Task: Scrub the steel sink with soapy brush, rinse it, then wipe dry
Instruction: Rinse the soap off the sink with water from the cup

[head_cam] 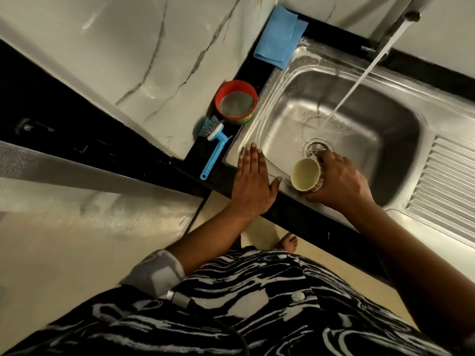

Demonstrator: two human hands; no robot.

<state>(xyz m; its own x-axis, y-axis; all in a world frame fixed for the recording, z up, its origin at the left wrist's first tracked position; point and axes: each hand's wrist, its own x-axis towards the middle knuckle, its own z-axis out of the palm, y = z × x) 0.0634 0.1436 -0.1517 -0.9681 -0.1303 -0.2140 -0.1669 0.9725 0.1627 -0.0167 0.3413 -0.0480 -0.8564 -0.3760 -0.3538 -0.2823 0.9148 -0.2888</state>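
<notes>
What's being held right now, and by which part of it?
The right hand grips a cream cup round its outer wall; the left hand lies flat, holding nothing.

Glossy wet steel sink [257,140], plastic brush [214,150]

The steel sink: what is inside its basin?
Visible: running water, foam traces and the drain; the right hand with its cup covers part of the drain.
</notes>
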